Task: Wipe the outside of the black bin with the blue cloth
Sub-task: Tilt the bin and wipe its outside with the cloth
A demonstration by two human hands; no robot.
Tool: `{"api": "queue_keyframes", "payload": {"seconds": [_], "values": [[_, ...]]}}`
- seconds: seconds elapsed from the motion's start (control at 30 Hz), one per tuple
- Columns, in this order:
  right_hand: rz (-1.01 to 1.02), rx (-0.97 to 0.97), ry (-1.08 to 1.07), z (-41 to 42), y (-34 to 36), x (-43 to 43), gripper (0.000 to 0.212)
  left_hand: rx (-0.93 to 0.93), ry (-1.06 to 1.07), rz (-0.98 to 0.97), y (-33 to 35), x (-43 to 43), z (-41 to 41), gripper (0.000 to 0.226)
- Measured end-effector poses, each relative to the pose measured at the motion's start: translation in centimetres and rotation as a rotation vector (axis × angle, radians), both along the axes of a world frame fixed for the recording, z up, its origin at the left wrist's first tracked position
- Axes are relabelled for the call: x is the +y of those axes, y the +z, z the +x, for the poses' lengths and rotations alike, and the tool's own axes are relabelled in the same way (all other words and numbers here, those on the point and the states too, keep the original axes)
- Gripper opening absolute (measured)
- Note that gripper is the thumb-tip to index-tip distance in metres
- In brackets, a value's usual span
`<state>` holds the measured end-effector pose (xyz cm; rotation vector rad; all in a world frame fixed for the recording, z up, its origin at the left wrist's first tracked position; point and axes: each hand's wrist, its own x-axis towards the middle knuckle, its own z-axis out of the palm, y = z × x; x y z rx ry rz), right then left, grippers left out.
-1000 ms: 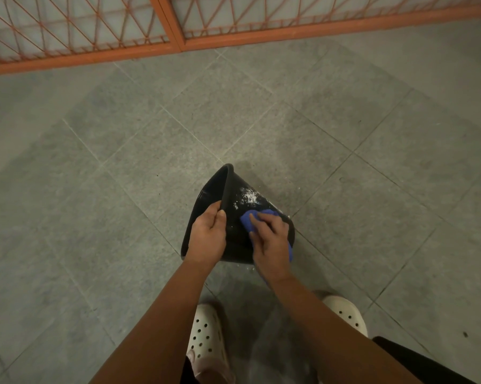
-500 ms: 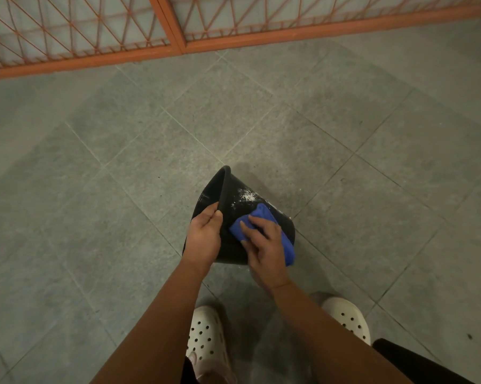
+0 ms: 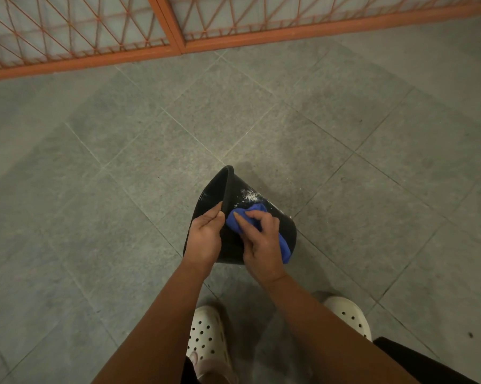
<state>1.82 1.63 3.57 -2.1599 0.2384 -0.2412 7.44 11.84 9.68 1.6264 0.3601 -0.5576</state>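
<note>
Grey tiled floor [image 3: 123, 217]; orange lattice gate [image 3: 81, 37] behind.

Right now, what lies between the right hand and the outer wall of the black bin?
The blue cloth lies there, held by the right hand against the outside of the black bin, as the head view shows.

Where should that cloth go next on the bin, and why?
Probably slide the blue cloth under the right hand up the side of the black bin onto the white specks just above it; the left hand grips the rim, steadying the tilted bin.
</note>
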Motion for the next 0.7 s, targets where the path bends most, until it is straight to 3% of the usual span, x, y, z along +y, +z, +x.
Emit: {"api": "queue_keyframes", "payload": {"seconds": [0.1, 0.27, 0.5, 0.7], "values": [[0.043, 0.045, -0.018, 1.4, 0.3, -0.1, 0.041, -0.027, -0.030, -0.001, 0.0, 0.0, -0.2, 0.033], [0.040, 0.284, -0.171, 2.7, -0.3, -0.8, 0.038, -0.038, -0.069, 0.077, -0.5, -0.4, -0.6, 0.033], [0.063, 0.081, -0.055, 0.9, 0.2, 0.4, 0.037, -0.039, -0.088, 0.081, -0.6, -0.2, -0.5, 0.032], [0.010, 0.310, -0.181, 2.9, 0.0, -0.7, 0.038, -0.044, -0.089, 0.158, -0.7, -0.3, -1.0, 0.033]]}}
